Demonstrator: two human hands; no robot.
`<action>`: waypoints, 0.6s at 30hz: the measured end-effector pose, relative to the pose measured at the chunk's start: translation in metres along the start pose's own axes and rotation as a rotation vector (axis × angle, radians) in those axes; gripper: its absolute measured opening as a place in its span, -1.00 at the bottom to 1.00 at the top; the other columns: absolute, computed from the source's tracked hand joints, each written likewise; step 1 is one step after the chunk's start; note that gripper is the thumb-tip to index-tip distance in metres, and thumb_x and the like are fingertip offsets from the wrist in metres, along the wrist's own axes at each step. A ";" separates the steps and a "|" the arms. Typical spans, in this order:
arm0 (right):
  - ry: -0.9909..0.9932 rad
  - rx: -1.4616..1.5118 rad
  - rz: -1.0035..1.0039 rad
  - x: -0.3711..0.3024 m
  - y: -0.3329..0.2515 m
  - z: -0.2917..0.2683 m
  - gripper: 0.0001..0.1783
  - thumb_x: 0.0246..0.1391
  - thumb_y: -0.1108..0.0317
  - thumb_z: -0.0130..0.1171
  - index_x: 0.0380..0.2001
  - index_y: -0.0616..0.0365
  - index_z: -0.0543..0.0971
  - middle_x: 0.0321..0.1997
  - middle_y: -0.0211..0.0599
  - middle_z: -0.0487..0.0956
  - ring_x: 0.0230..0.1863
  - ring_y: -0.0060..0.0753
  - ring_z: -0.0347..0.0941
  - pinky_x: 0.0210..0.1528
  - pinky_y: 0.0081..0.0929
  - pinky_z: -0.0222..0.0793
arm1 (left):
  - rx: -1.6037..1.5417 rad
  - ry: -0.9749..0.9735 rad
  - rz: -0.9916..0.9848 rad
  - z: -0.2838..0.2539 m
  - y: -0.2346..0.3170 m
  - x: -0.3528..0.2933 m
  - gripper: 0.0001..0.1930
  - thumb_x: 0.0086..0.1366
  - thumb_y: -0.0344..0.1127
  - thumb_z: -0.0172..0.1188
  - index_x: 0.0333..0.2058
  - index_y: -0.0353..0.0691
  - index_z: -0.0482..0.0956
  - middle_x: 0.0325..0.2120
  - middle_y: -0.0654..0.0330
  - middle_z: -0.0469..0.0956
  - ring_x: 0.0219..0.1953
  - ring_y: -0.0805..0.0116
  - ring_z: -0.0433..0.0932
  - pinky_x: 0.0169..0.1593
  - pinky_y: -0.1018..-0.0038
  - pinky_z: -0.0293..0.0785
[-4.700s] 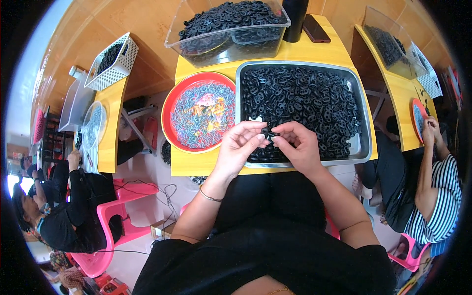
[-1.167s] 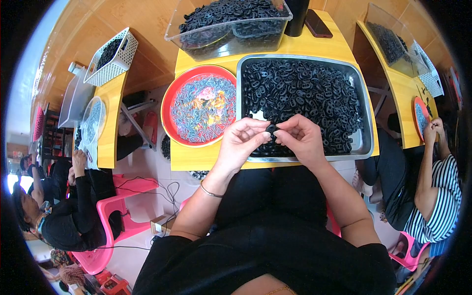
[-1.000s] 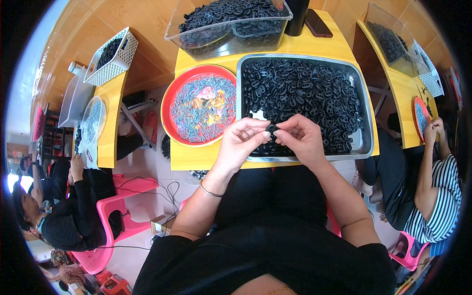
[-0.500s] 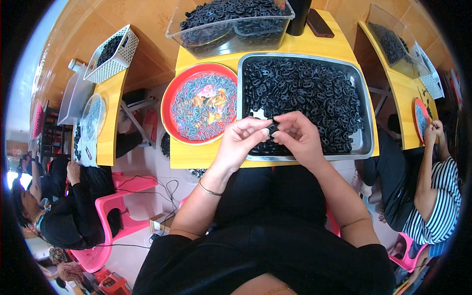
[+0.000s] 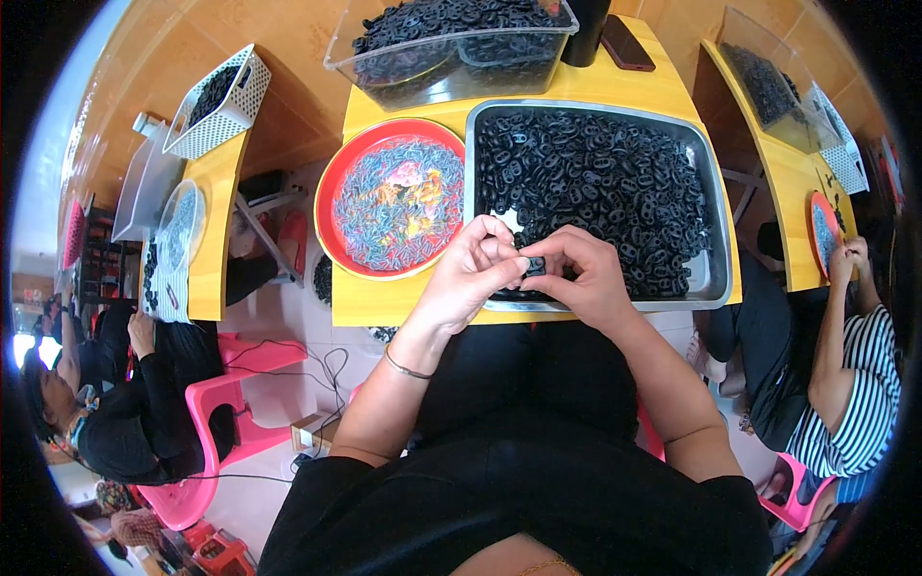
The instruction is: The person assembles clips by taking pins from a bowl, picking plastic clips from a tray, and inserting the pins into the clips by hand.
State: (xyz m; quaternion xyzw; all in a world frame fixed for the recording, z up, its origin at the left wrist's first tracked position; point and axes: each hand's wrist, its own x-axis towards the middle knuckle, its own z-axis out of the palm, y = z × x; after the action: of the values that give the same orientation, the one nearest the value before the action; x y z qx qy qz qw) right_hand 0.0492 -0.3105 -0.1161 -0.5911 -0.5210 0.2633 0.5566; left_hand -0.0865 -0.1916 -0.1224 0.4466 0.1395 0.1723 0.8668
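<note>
Both hands close together over the near edge of the tray (image 5: 718, 274). Right hand (image 5: 588, 274): thumb and index pinched on a small black piece (image 5: 536, 266). Left hand (image 5: 469, 276): thumb tip right by the piece, fingers curled; cannot tell if it grips too. Bangle (image 5: 406, 367) on left wrist.

Tray is metal, on the yellow bench (image 5: 663, 82), holding a heap of loose black pieces (image 5: 595, 182), flat with holes. Bare metal shows at its right end and near the left hand. Red plate (image 5: 326, 206) just left of tray, covered in small greyish parts (image 5: 370, 226) over a flower print. Behind: clear bin (image 5: 451, 88) full of black pieces, dark bottle (image 5: 584, 38) just right of it, phone (image 5: 627, 43) lying flat near the bottle.

Left side: co-worker in black (image 5: 144, 422), pink chair (image 5: 254, 365), white basket (image 5: 206, 130) of black pieces. Right side: co-worker in stripes (image 5: 855, 384), hands at a small red-rimmed plate (image 5: 818, 216).
</note>
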 end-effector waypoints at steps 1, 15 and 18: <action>0.001 -0.012 -0.013 0.000 0.000 0.000 -0.70 -0.23 0.45 0.34 -0.32 0.15 0.59 -0.52 -0.47 0.39 -0.58 -0.73 0.27 -0.54 -0.76 0.15 | -0.005 -0.006 -0.027 0.000 0.001 0.000 -0.74 0.13 -0.56 0.15 -0.29 -0.18 0.26 -0.52 0.24 0.49 -0.50 0.57 0.46 -0.43 0.68 0.35; -0.037 0.002 0.051 0.000 0.000 0.000 -0.73 -0.24 0.36 0.37 -0.39 0.15 0.56 -0.57 -0.44 0.43 -0.58 -0.66 0.36 -0.52 -0.67 0.28 | -0.005 -0.048 -0.115 -0.009 0.001 0.000 -0.72 0.12 -0.60 0.15 -0.32 -0.14 0.24 -0.53 0.22 0.49 -0.50 0.54 0.46 -0.44 0.67 0.36; -0.041 0.044 0.040 0.000 0.003 0.000 -0.71 -0.25 0.36 0.37 -0.38 0.15 0.56 -0.57 -0.46 0.43 -0.58 -0.67 0.35 -0.52 -0.68 0.27 | -0.078 -0.045 -0.130 -0.009 0.002 0.002 -0.71 0.11 -0.60 0.15 -0.31 -0.14 0.24 -0.53 0.21 0.49 -0.50 0.53 0.47 -0.44 0.67 0.36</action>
State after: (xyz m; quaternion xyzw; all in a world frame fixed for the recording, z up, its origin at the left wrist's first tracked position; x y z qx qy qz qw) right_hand 0.0500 -0.3103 -0.1189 -0.5836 -0.5144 0.2980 0.5532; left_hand -0.0890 -0.1835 -0.1262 0.4060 0.1420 0.1108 0.8959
